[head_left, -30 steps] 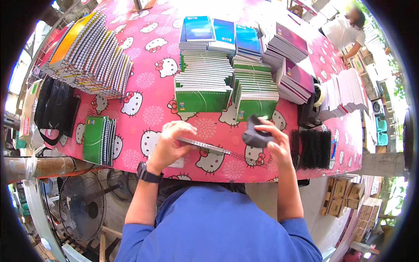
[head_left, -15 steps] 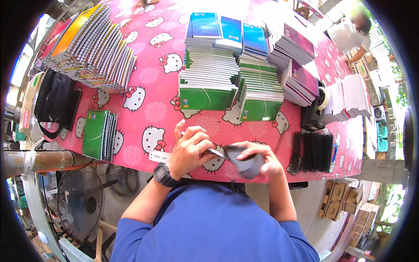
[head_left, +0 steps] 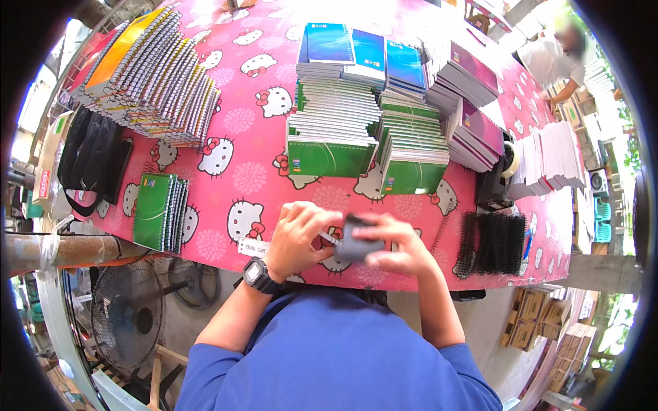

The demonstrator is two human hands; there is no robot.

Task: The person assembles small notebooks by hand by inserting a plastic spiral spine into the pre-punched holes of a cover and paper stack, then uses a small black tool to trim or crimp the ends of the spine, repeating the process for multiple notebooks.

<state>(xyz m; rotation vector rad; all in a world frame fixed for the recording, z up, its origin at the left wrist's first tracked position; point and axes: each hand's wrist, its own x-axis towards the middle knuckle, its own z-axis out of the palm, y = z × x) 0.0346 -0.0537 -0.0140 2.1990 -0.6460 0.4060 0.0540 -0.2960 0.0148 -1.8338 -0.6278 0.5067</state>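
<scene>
My left hand (head_left: pixel 301 236), with a black wristwatch (head_left: pixel 259 275) on it, is closed on a thin silvery piece (head_left: pixel 328 238) at the near edge of the pink table (head_left: pixel 253 178). Touching it on the right, my right hand (head_left: pixel 401 246) grips a small dark grey tool (head_left: pixel 356 243), whose end meets the silvery piece. Most of that piece is hidden under my fingers. Both hands sit just in front of my chest, below two stacks of green spiral notebooks (head_left: pixel 329 130).
A small green notebook pile (head_left: pixel 161 211) lies left of my hands and black binding coils (head_left: pixel 495 241) lie to the right. Blue (head_left: pixel 353 44) and purple notebooks (head_left: pixel 473 103), a black bag (head_left: pixel 92 161), a fan (head_left: pixel 133 315), cardboard boxes (head_left: pixel 531 315), and another person (head_left: pixel 555 58) surround the table.
My hands have drawn together and nearer my body. The grey tool moved left to meet the piece in my left hand, which now shows only a short end.
</scene>
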